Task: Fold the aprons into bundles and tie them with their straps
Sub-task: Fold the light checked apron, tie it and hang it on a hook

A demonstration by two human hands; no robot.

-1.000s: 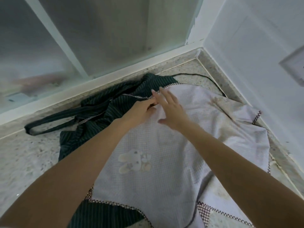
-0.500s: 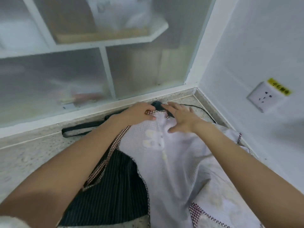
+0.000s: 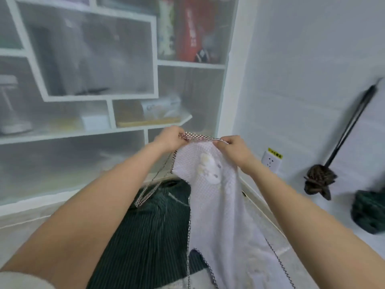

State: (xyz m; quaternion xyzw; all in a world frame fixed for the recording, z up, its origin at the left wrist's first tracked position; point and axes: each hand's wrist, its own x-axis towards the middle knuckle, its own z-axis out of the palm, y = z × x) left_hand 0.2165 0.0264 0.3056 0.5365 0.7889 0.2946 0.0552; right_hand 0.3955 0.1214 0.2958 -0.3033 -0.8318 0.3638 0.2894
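1. I see the white apron [image 3: 218, 205] held up off the counter [image 3: 25, 236], top edge w/ red-checked trim [image 3: 198, 136] stretched between both hands, lower part draping down; fine grid weave, rabbit patch [image 3: 209, 170] on the bib.
2. Dark green pinstriped apron [image 3: 145, 236] lies flat on the speckled stone counter under it.
3. Vs 0.5 s ago: white apron was lying on the counter under the hands, now lifted to shelf height; view tipped up.
4. Left hand [image 3: 169, 138] pinches the trim's left end; right hand [image 3: 233, 148] pinches the right end.
5. Checked strap [image 3: 149, 191] dangles in a loop below the left hand.
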